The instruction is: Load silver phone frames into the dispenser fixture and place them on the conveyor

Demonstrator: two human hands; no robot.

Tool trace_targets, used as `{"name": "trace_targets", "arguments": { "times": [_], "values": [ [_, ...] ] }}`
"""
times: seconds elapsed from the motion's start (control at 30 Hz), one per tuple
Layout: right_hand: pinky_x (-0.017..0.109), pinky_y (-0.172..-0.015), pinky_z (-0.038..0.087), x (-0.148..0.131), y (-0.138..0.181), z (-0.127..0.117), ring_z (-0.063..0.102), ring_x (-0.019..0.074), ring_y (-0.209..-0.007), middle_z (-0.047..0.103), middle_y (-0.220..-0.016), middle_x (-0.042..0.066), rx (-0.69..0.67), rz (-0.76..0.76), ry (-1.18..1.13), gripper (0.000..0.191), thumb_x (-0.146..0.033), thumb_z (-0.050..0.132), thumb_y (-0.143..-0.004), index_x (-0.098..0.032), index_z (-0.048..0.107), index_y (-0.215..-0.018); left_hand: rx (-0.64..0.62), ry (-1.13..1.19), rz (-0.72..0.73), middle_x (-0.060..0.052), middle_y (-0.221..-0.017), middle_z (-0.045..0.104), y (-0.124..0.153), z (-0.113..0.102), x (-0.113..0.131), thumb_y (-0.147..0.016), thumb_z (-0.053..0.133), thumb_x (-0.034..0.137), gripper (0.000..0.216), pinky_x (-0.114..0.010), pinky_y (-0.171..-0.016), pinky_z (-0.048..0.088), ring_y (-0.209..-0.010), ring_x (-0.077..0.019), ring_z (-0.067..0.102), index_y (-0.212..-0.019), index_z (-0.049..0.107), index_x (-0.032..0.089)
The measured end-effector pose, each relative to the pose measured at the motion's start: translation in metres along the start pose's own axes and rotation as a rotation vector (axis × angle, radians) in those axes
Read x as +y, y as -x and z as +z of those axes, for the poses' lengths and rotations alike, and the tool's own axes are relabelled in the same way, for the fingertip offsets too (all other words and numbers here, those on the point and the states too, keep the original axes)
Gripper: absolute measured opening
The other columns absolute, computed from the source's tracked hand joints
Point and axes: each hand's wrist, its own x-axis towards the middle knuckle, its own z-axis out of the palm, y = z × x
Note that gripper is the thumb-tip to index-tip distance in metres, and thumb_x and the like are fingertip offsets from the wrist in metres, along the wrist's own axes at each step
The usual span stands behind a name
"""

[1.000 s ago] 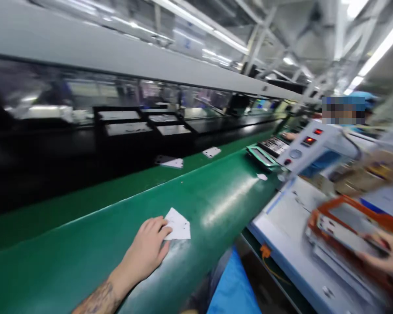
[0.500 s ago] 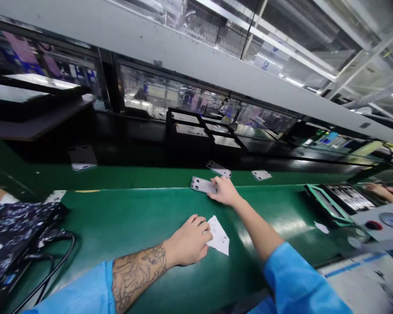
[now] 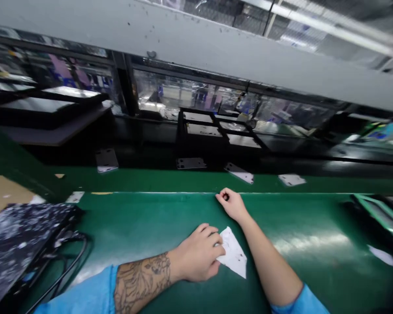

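My left hand (image 3: 199,253) rests low over the green bench, its fingers curled on the near edge of a creased white wipe (image 3: 234,255) with small dark spots. Farther forward, my right hand (image 3: 232,204) is closed with thumb and forefinger brought together; nothing shows in it. Beyond it, on the ledge, lie several thin phone-sized plates with cut-outs: a grey plate (image 3: 190,163), a slanted plate (image 3: 239,172), a pale plate (image 3: 291,179) and one on the left, a light plate (image 3: 106,160). My right hand touches none of these plates.
Black trays (image 3: 203,130) with flat parts stand on the dark shelf behind. On the left are a speckled black box (image 3: 29,240) and a black cable (image 3: 75,259). A green-framed tray (image 3: 380,213) and a white scrap (image 3: 382,255) lie at right.
My right hand has let go of the grey plate, which now lies on the back ledge, and has drawn back toward me. My left hand stays at the wipe. The view has shifted.
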Motion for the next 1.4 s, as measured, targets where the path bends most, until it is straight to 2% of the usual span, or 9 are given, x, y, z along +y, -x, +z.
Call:
{"name": "trace_targets", "arguments": {
  "times": [0.13, 0.27, 0.4, 0.5, 0.7, 0.87, 1.13, 1.3, 1.4],
  "values": [
    [0.031, -0.062, 0.038, -0.005, -0.002, 0.001, 0.052, 0.0178, -0.063, 0.058, -0.064, 0.001, -0.047, -0.074, 0.046, 0.033, -0.051, 0.059, -0.086, -0.022, 0.061, -0.070, 0.031, 0.030, -0.030, -0.001, -0.109, 0.070, -0.008, -0.004, -0.017, -0.091, 0.059, 0.030, 0.021, -0.037, -0.104, 0.045, -0.105, -0.0182, 0.063, -0.109, 0.067, 0.024],
    [0.031, -0.060, 0.037, 0.000, -0.004, 0.001, 0.053, 0.0180, -0.062, 0.058, -0.063, 0.001, -0.057, -0.052, 0.022, 0.035, -0.054, 0.058, -0.086, -0.023, 0.061, -0.072, 0.163, -0.200, -0.469, 0.002, -0.114, 0.070, 0.004, -0.049, -0.085, -0.085, 0.067, 0.032, 0.024, -0.028, -0.103, 0.047, -0.110, -0.0162, 0.063, -0.109, 0.070, 0.032],
    [0.032, -0.063, 0.039, 0.001, -0.005, 0.002, 0.056, 0.0192, -0.064, 0.059, -0.065, 0.001, -0.054, -0.072, 0.039, 0.033, -0.053, 0.057, -0.086, -0.023, 0.062, -0.072, 0.459, -0.499, -1.022, -0.024, -0.152, 0.041, 0.038, -0.117, -0.165, -0.089, 0.059, 0.032, 0.060, -0.060, -0.121, 0.027, -0.144, -0.0389, 0.036, -0.144, 0.045, 0.011],
    [0.033, -0.070, 0.042, -0.001, -0.005, 0.003, 0.057, 0.0198, -0.066, 0.061, -0.066, 0.001, -0.041, -0.096, 0.050, 0.030, -0.049, 0.058, -0.087, -0.024, 0.063, -0.072, 0.585, -0.637, -1.333, -0.028, -0.160, 0.025, 0.058, -0.145, -0.207, -0.089, 0.060, 0.037, 0.080, -0.073, -0.118, 0.019, -0.148, -0.0473, 0.021, -0.155, 0.024, 0.008],
    [0.036, -0.082, 0.043, -0.002, -0.005, 0.003, 0.062, 0.0206, -0.074, 0.068, -0.075, 0.000, -0.047, -0.123, 0.029, 0.024, -0.043, 0.058, -0.090, -0.025, 0.063, -0.075, 0.620, -0.602, -1.659, -0.022, -0.157, 0.034, 0.076, -0.150, -0.244, -0.086, 0.068, 0.056, 0.085, -0.064, -0.111, 0.040, -0.137, -0.0427, 0.043, -0.152, 0.032, 0.016],
    [0.036, -0.084, 0.042, -0.004, -0.003, 0.002, 0.064, 0.0198, -0.078, 0.070, -0.080, 0.000, -0.046, -0.124, 0.024, 0.022, -0.040, 0.059, -0.090, -0.024, 0.063, -0.074, 0.633, -0.532, -1.684, -0.019, -0.151, 0.042, 0.080, -0.158, -0.254, -0.089, 0.066, 0.058, 0.079, -0.054, -0.105, 0.049, -0.124, -0.0337, 0.056, -0.150, 0.036, 0.018],
    [0.040, -0.087, 0.043, -0.006, -0.001, 0.001, 0.063, 0.0216, -0.077, 0.071, -0.080, 0.001, -0.009, -0.109, -0.029, 0.020, -0.037, 0.062, -0.087, -0.024, 0.063, -0.072, 0.605, -0.510, -1.512, -0.023, -0.146, 0.038, 0.074, -0.160, -0.246, -0.080, 0.070, 0.043, 0.093, -0.053, -0.095, 0.055, -0.110, -0.0399, 0.068, -0.157, 0.022, 0.024],
    [0.040, -0.088, 0.046, -0.010, 0.001, 0.001, 0.064, 0.0223, -0.075, 0.071, -0.078, 0.002, 0.035, -0.125, -0.074, 0.017, -0.033, 0.065, -0.084, -0.025, 0.065, -0.070, 0.637, -0.478, -1.279, -0.026, -0.141, 0.039, 0.051, -0.152, -0.219, -0.078, 0.072, 0.032, 0.095, -0.054, -0.096, 0.055, -0.112, -0.0417, 0.067, -0.158, 0.022, 0.018],
    [0.035, -0.079, 0.046, -0.010, 0.001, -0.002, 0.063, 0.0203, -0.071, 0.070, -0.075, 0.000, 0.043, -0.135, -0.085, 0.015, -0.030, 0.063, -0.085, -0.024, 0.066, -0.072, 0.618, -0.435, -1.111, -0.020, -0.144, 0.038, 0.033, -0.121, -0.183, -0.077, 0.071, 0.027, 0.095, -0.047, -0.098, 0.057, -0.121, -0.0363, 0.062, -0.159, 0.022, 0.022]
  ]
}}
